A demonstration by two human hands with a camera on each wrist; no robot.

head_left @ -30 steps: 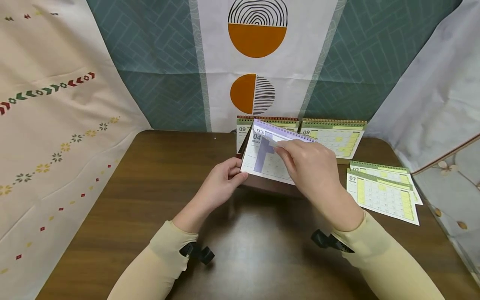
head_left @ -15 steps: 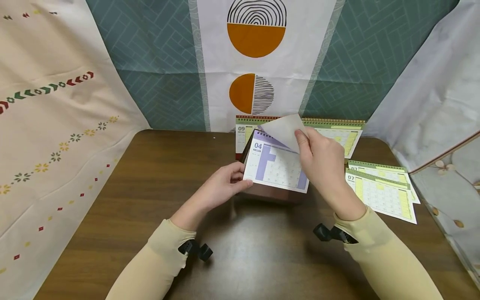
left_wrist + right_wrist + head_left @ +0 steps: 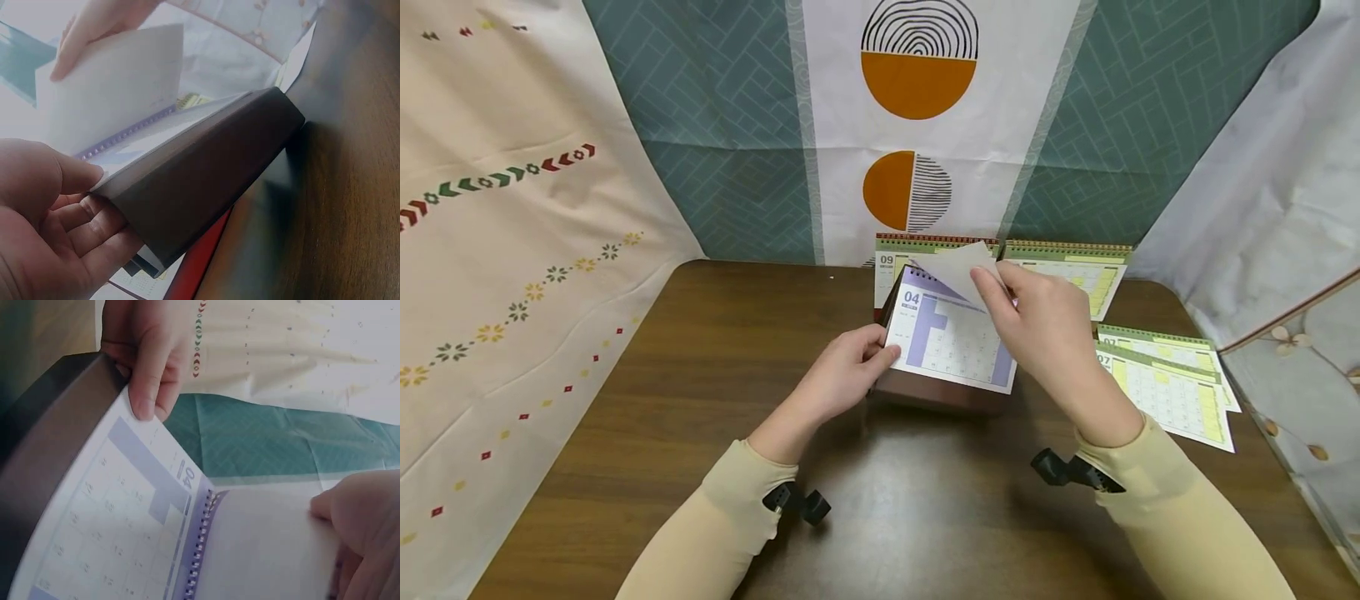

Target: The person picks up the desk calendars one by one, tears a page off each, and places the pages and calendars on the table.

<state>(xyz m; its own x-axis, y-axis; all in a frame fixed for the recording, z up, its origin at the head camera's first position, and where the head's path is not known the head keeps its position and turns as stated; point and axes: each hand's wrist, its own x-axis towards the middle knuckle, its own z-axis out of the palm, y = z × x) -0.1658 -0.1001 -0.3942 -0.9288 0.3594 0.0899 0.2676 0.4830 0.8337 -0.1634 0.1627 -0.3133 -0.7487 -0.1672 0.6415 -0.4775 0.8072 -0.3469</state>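
Observation:
A spiral-bound desk calendar (image 3: 958, 342) with a dark brown stand is tilted in front of me, its purple 04 page facing up. My left hand (image 3: 842, 371) grips its left edge, thumb on the page and fingers behind the stand, as the left wrist view shows. Between the thumb and fingers of my right hand (image 3: 1048, 333) is a lifted calendar page (image 3: 958, 267), its blank back showing. The page is still joined to the purple spiral binding (image 3: 199, 544) in the right wrist view.
Two green-topped 09 calendars (image 3: 1067, 279) stand behind, against the patterned cloth (image 3: 730, 167). At the right, two loose yellow-green 07 sheets (image 3: 1165, 400) overlap on the brown wooden table (image 3: 700, 367).
My right hand has lifted the 03 page up and back from the calendar, uncovering the 04 page. The calendar has lowered slightly, with my left hand keeping its hold.

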